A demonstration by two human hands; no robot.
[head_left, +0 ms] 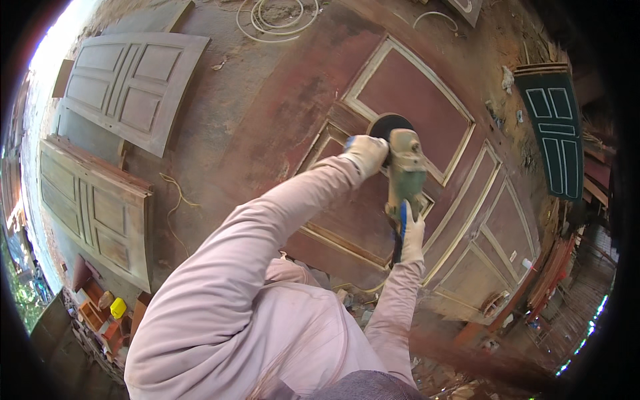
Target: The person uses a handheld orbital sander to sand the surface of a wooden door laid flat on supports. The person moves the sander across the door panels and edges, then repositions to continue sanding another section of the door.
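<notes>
An angle grinder (407,173) with a dusty green body and a dark round disc (388,124) is held over a reddish-brown panel door (419,100). My left hand (368,155), in a pale glove, is closed at the tool's side near the disc; the handle under it is hidden. Around the rear end of the body my right hand (413,235) is wrapped, in a glove with some blue on it. The disc overlaps the pale moulding beside the upper panel; whether it touches the wood I cannot tell.
Two bare panel doors (143,83) (110,213) lean or lie at the left. Another panel door (490,247) lies close on the right, and a dark green door (552,133) stands beyond it. A yellow cord (175,200) and a coiled pale hose (277,27) lie on the ground.
</notes>
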